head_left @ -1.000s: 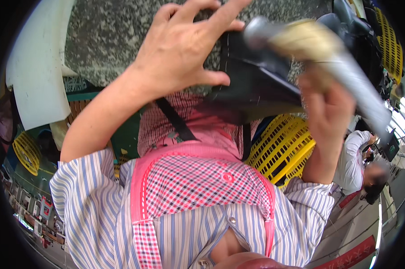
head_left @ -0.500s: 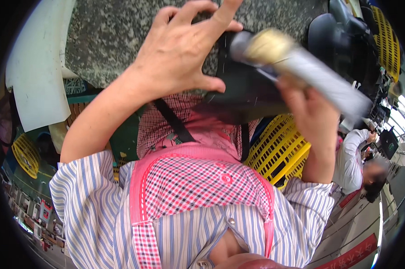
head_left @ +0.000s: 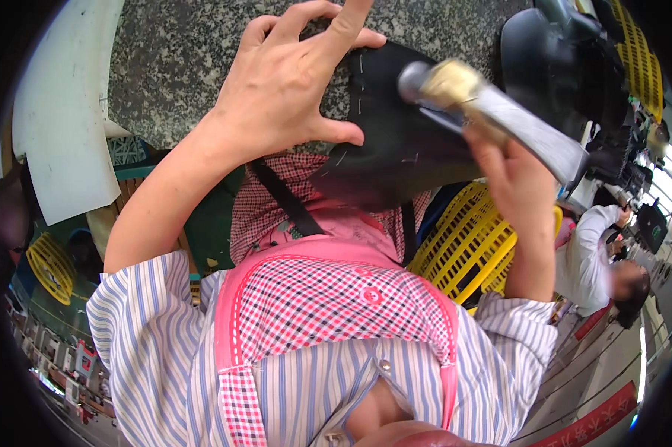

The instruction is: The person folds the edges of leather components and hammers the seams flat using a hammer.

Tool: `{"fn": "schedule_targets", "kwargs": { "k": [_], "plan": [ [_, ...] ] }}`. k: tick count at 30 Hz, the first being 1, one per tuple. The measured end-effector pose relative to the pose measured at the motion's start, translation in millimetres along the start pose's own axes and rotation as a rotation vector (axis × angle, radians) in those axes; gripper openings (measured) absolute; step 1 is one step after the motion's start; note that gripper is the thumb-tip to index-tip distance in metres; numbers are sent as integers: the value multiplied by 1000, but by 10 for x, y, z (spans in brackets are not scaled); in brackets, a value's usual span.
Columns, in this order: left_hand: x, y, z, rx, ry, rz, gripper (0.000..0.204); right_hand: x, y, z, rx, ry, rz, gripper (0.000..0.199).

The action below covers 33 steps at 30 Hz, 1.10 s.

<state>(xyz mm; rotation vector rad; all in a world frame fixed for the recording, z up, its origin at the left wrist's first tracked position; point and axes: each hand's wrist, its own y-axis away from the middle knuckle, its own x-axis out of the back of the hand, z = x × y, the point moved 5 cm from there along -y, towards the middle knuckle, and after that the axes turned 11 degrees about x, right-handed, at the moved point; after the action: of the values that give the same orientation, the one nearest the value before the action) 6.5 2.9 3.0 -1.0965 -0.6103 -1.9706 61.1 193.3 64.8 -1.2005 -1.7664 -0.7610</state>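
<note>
under my left hand [head_left: 291, 89] | palm spread flat, pinning black leather piece [head_left: 395, 141] to stone slab [head_left: 179, 52] | right hand [head_left: 511, 175] fisted round hammer [head_left: 492, 112] | hammer head now dropped closer over the leather, so i judge a strike in progress

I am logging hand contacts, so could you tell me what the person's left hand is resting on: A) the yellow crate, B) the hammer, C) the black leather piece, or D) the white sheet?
C: the left hand lies spread on the black leather piece atop the stone slab.
</note>
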Motion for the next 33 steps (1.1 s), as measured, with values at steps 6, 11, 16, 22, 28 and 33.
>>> {"fn": "schedule_targets", "kwargs": {
  "k": [6, 11, 16, 22, 28, 33],
  "plan": [
    [-58, 29, -10, -94, -7, 115, 132, -211, 83, -62, -23, 23, -158, 18],
    [2, -26, 96, -118, -102, 15, 115, -28, 948, 475, -315, -193, 187, 19],
    [-82, 73, 258, -185, 111, 161, 78, 157, 1724, 1042, -425, 144, 477, 18],
    [-185, 59, 472, -93, 763, -57, 40, 50, 1944, 1517, -415, 386, 550, 27],
    [-167, 176, 897, 102, 1274, -259, 41, 72, 874, 403, 200, -372, 619, 84],
    [10, 324, 1059, 59, 1317, -162, 52, 72, 671, 20, 8, -985, 192, 26]
  ]
}}
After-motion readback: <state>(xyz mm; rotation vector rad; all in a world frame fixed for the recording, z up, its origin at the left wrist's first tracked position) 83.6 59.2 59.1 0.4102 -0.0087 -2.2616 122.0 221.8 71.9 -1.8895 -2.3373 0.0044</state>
